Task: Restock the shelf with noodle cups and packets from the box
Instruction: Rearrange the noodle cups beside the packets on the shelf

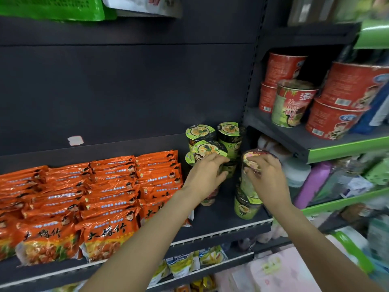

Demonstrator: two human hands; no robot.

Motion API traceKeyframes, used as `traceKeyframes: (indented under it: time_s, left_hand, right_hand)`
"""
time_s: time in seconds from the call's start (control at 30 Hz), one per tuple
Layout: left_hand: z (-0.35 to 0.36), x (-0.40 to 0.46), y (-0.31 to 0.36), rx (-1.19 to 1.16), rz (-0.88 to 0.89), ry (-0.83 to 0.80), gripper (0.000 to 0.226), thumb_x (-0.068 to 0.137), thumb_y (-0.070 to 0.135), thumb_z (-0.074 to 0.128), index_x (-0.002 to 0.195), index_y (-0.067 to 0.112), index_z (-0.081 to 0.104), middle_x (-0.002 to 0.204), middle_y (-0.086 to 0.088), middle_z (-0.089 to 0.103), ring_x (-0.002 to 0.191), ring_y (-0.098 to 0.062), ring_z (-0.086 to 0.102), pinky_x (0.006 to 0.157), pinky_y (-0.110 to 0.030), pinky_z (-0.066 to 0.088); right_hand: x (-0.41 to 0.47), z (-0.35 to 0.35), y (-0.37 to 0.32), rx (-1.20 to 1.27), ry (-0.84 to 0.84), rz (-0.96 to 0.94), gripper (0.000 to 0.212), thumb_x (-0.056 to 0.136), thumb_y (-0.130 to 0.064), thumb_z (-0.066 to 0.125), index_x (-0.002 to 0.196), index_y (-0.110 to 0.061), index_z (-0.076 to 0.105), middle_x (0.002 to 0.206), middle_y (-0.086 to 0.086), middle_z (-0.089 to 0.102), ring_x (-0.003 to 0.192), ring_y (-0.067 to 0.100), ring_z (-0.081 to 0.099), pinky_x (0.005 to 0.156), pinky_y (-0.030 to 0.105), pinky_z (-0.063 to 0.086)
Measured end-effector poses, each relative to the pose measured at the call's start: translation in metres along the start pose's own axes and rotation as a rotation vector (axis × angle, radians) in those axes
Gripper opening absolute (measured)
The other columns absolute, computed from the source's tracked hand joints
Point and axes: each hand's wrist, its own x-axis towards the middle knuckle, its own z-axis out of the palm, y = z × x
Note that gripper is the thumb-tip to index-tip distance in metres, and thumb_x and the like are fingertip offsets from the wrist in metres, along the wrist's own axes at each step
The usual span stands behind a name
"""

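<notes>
On the dark metal shelf (221,225), beside rows of shiny orange noodle packets (101,192), the left hand (205,177) curls its fingers round a green-lidded noodle cup (208,149) in the stacked cluster of green cups. Just beside it, the right hand (268,178) grips the rim of a pink-lidded, plastic-wrapped cup (251,165) atop another green cup (246,206).

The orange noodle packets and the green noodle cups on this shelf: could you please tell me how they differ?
The orange noodle packets are flat foil pouches lying in overlapping rows on the shelf's left; the green noodle cups are tall, round and stacked at its right end. No hand touches the packets, whereas the left hand and right hand each grip a cup. Both kinds sit on the same dark shelf.
</notes>
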Motion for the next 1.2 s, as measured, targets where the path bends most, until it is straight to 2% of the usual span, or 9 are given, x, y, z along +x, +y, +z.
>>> traceKeyframes:
  time_s: [0.13, 0.23, 0.33, 0.43, 0.5, 0.57, 0.67, 0.87, 1.2]
  left_hand:
    - [0.033, -0.005, 0.018, -0.06, -0.062, -0.121, 0.043, 0.09, 0.028, 0.06, 0.13, 0.018, 0.049, 0.116, -0.003, 0.052, 0.107, -0.019, 0.052, 0.084, -0.029, 0.043]
    - [0.064, -0.006, 0.02, -0.068, -0.16, -0.203, 0.051, 0.088, 0.03, 0.063, 0.132, 0.014, 0.045, 0.12, -0.007, 0.052, 0.108, -0.024, 0.053, 0.088, -0.036, 0.047]
    - [0.095, -0.007, 0.019, -0.102, -0.297, -0.228, 0.061, 0.087, 0.033, 0.064, 0.139, 0.012, 0.038, 0.134, -0.011, 0.044, 0.122, -0.028, 0.046, 0.098, -0.042, 0.042]
    - [0.115, -0.007, 0.018, -0.157, -0.399, -0.254, 0.075, 0.087, 0.036, 0.064, 0.147, 0.014, 0.024, 0.149, -0.01, 0.03, 0.137, -0.026, 0.031, 0.11, -0.038, 0.032]
    - [0.123, -0.004, 0.016, -0.181, -0.407, -0.285, 0.081, 0.086, 0.037, 0.064, 0.149, 0.014, 0.018, 0.153, -0.008, 0.024, 0.14, -0.024, 0.026, 0.111, -0.034, 0.026]
    - [0.129, -0.002, 0.013, -0.193, -0.403, -0.297, 0.08, 0.087, 0.036, 0.063, 0.15, 0.014, 0.018, 0.154, -0.008, 0.024, 0.14, -0.023, 0.025, 0.112, -0.031, 0.024]
    - [0.135, -0.002, 0.012, -0.21, -0.418, -0.269, 0.073, 0.089, 0.033, 0.061, 0.149, 0.014, 0.022, 0.151, -0.01, 0.032, 0.137, -0.024, 0.032, 0.108, -0.03, 0.028]
    - [0.148, 0.014, 0.018, -0.288, -0.534, -0.078, 0.068, 0.087, 0.029, 0.066, 0.143, 0.008, 0.034, 0.137, -0.011, 0.051, 0.122, -0.019, 0.052, 0.098, -0.028, 0.04]
    - [0.156, 0.042, 0.011, -0.338, -0.619, -0.033, 0.072, 0.088, 0.013, 0.064, 0.147, 0.006, 0.023, 0.143, -0.01, 0.044, 0.123, -0.021, 0.052, 0.099, -0.03, 0.044]
  right_hand:
    - [-0.031, -0.01, 0.029, 0.033, -0.009, 0.033, 0.019, 0.083, -0.016, 0.066, 0.102, -0.012, 0.067, 0.092, 0.006, 0.058, 0.087, 0.03, 0.058, 0.075, 0.045, 0.05]
    - [-0.051, -0.004, 0.057, 0.044, -0.071, 0.086, 0.013, 0.086, -0.018, 0.065, 0.098, -0.013, 0.067, 0.084, 0.001, 0.053, 0.076, 0.028, 0.06, 0.067, 0.04, 0.049]
    - [-0.059, 0.01, 0.086, 0.061, -0.229, 0.205, 0.029, 0.088, -0.025, 0.063, 0.114, -0.013, 0.062, 0.097, 0.007, 0.056, 0.089, 0.029, 0.06, 0.074, 0.038, 0.049]
    - [-0.059, 0.029, 0.107, 0.073, -0.378, 0.235, 0.055, 0.089, -0.035, 0.061, 0.136, -0.013, 0.046, 0.117, 0.011, 0.054, 0.109, 0.029, 0.053, 0.084, 0.035, 0.044]
    - [-0.055, 0.042, 0.118, 0.069, -0.45, 0.233, 0.065, 0.089, -0.041, 0.059, 0.142, -0.011, 0.037, 0.127, 0.013, 0.051, 0.116, 0.03, 0.049, 0.086, 0.034, 0.042]
    - [-0.05, 0.055, 0.127, 0.07, -0.47, 0.237, 0.067, 0.088, -0.047, 0.057, 0.139, -0.008, 0.039, 0.13, 0.015, 0.052, 0.118, 0.03, 0.049, 0.086, 0.035, 0.043]
    - [-0.042, 0.064, 0.135, 0.113, -0.412, 0.248, 0.064, 0.086, -0.05, 0.057, 0.134, -0.01, 0.045, 0.128, 0.014, 0.054, 0.115, 0.03, 0.052, 0.085, 0.037, 0.046]
    - [-0.013, 0.073, 0.148, 0.352, -0.447, 0.233, 0.061, 0.085, -0.031, 0.066, 0.139, -0.016, 0.043, 0.122, 0.008, 0.061, 0.106, 0.024, 0.06, 0.089, 0.039, 0.05]
    - [0.027, 0.098, 0.149, 0.492, -0.535, 0.256, 0.066, 0.091, -0.02, 0.059, 0.147, -0.013, 0.024, 0.141, 0.013, 0.045, 0.122, 0.031, 0.051, 0.101, 0.045, 0.042]
